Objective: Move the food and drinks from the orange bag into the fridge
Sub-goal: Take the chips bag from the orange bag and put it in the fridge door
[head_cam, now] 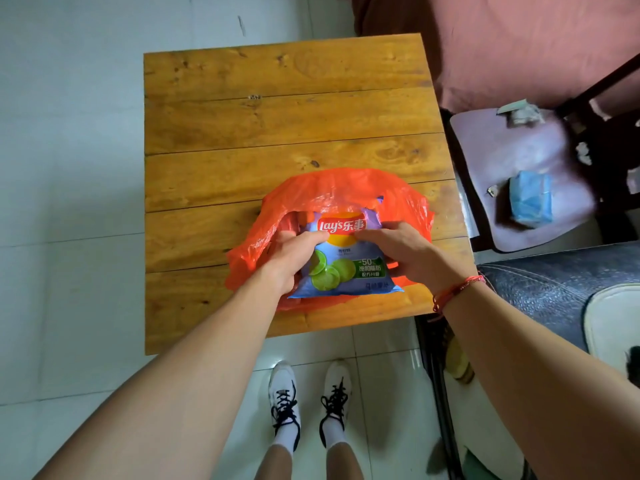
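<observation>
Both hands, L & R, grip the Lay's chip bag by its sides, over the open orange bag on the wooden worktop.

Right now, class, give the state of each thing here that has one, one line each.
orange bag: open, lying on the wooden table.
crisp packet: in the bag's mouth, held by both hands.
left hand: grips the packet's left side.
right hand: grips the packet's right side.
blue packet: lying untouched on the chair.
</observation>
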`<state>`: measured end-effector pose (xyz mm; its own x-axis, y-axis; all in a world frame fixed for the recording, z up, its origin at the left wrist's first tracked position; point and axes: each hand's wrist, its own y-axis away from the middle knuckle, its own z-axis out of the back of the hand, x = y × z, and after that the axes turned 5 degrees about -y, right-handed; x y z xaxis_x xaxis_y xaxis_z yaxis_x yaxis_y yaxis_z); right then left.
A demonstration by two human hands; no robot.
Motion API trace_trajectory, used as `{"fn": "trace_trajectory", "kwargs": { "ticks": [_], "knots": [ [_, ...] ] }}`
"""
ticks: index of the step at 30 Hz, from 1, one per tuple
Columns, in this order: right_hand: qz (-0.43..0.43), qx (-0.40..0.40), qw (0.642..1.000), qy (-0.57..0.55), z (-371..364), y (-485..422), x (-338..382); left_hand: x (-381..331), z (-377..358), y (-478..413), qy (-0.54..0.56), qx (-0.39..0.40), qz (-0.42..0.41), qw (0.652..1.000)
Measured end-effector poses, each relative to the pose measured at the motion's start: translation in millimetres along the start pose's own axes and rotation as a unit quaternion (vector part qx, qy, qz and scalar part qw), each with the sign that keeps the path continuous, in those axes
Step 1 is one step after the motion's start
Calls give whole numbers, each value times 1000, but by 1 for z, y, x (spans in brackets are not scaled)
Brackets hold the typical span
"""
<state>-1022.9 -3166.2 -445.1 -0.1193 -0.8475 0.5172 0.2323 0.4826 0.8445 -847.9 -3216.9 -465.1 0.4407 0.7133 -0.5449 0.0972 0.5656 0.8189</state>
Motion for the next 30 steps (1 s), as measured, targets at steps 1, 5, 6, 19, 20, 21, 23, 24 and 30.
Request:
{"fn": "trace_trajectory", "kwargs": {
  "ticks": [1, 5, 6, 19, 20, 21, 23, 24, 30],
  "knots": [
    [-4, 5, 1000, -1, 0, 7, 0, 0, 1, 6, 4, 0, -3, 1000],
    [3, 7, 1000, -6, 2, 41, 2, -4, 7, 38, 15, -1, -14, 1000],
    [8, 8, 1000, -9, 4, 52, 3, -6, 9, 45, 18, 4, -18, 1000],
    [182, 56, 976, -107, 24, 194, 59, -80, 52, 189, 75, 63, -158, 983],
    [202, 61, 971, -116, 25, 204, 67, -88, 57, 202, 78, 72, -174, 979],
    [224, 67, 964, -123, 27, 215, 75, -96, 63, 215, 74, 80, -190, 976],
    [265, 79, 952, -133, 28, 238, 93, -112, 72, 241, 67, 89, -225, 968],
    [283, 85, 947, -130, 29, 250, 102, -120, 77, 255, 66, 86, -243, 964],
    [381, 124, 910, -101, 34, 327, 155, -169, 112, 339, 79, 62, -360, 928]
  ]
}}
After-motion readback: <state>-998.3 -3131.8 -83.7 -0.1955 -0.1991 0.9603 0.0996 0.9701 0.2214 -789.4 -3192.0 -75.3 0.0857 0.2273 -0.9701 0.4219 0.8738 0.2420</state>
